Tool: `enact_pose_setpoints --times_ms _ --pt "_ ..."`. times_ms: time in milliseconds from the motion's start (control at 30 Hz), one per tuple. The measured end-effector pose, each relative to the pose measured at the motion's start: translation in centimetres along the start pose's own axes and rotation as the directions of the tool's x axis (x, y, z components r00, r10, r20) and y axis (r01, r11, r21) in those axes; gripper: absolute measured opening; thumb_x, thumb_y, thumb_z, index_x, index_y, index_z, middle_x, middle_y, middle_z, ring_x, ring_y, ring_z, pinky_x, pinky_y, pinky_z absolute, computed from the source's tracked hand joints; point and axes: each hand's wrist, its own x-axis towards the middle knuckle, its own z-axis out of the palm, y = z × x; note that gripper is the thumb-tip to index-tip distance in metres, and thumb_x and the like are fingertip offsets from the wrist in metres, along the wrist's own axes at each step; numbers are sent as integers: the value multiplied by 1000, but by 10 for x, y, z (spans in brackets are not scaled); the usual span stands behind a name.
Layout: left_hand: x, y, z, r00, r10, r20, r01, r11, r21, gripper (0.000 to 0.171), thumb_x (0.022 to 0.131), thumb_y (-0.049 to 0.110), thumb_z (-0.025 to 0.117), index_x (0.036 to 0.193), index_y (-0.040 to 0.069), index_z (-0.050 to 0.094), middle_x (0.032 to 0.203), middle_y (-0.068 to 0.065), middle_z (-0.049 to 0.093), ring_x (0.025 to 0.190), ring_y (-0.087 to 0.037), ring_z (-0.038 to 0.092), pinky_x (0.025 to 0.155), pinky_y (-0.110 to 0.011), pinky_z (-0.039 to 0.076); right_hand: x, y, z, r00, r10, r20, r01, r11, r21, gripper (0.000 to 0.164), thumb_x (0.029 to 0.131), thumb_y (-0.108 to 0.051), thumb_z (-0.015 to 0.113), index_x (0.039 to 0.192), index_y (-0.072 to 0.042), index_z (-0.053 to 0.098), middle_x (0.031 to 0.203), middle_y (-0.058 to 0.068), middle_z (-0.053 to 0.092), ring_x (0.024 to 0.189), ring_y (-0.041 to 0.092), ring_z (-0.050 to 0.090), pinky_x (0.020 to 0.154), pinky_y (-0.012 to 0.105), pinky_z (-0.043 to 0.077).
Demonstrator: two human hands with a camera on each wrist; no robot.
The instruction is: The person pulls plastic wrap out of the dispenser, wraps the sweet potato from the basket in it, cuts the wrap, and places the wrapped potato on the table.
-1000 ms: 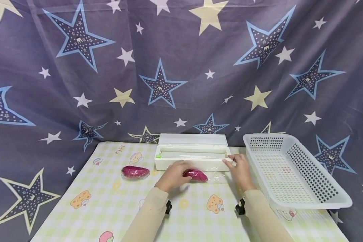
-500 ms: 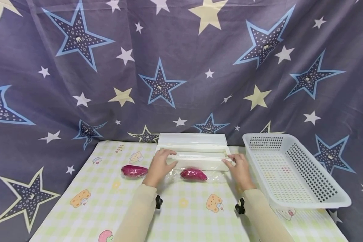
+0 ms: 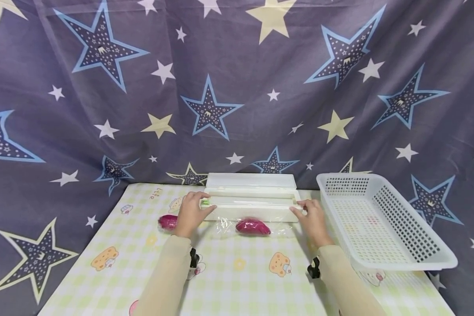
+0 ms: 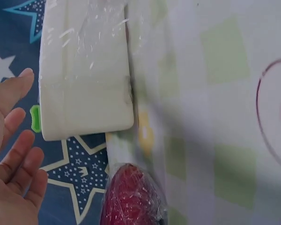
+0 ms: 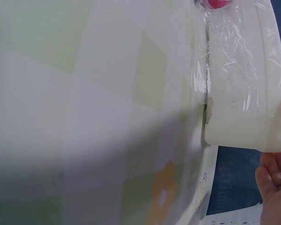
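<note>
Pinching box (image 3: 256,213) end with right hand (image 3: 313,219), left hand (image 3: 191,213) spread near green tab (image 4: 35,118), purple piece (image 3: 253,227) and film (image 3: 223,224) between both sets of fingers, wrapped piece (image 3: 166,222) beside left fingers

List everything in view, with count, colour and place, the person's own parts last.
Film-wrapped oblong items: 2, purple-red, one in front of the box, one left of it, partly behind the left hand
Box: 1, white, back middle of the table
Lid: 1, whitish, open at the box's back
Small tab: 1, green, box's left end
Film: count unclear, clear, over the box's front and onto the table
Basket: 1, white, right side
Tablecloth: 1, green-white check with cartoons, underneath
Curtain: 1, dark purple-blue with stars, behind
Wrist devices: 2, black, one per wrist
Sleeves: 2, beige, on the arms
Left hand: 1, bare, box's left end
Right hand: 1, bare, box's right end
</note>
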Motion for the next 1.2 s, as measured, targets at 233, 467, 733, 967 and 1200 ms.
enact_pose_setpoints --times_ms 233,467,733,967,1200 --pt "7 -7 -1 999 -40 18 41 997 -71 44 77 28 89 107 2 72 103 -18 66 93 -33 60 86 -47 50 2 -2 -1 999 34 22 -34 999 -2 40 89 -25 78 116 3 67 105 15 54 98 32 55 91 44 48" --pt "9 -7 -2 998 -62 28 64 994 -93 45 72 27 92 103 1 73 97 -15 65 87 -29 58 82 -44 49 2 -4 -1 999 33 32 -33 999 -1 40 90 -24 77 117 4 66 105 16 53 98 33 54 90 45 47" --pt "11 -10 -2 997 -56 47 61 992 -113 39 73 23 92 99 2 73 94 -13 66 87 -28 59 82 -43 50 1 -2 1 1000 23 13 -23 1000 6 39 90 -22 78 116 4 67 105 16 54 99 34 55 91 45 48" --pt "14 -8 -2 998 -20 66 27 994 -107 32 73 17 92 94 4 72 89 -11 68 86 -29 61 82 -44 51 0 -2 0 1000 14 4 -14 1000 8 38 89 -22 79 115 4 67 104 17 54 99 35 56 92 46 48" --pt "14 -7 -2 994 30 101 -19 994 -106 20 78 14 88 92 9 76 96 -7 71 87 -25 65 81 -42 54 1 -3 -1 999 29 19 -30 1000 10 38 90 -23 78 115 3 67 105 16 54 100 34 56 93 46 48"
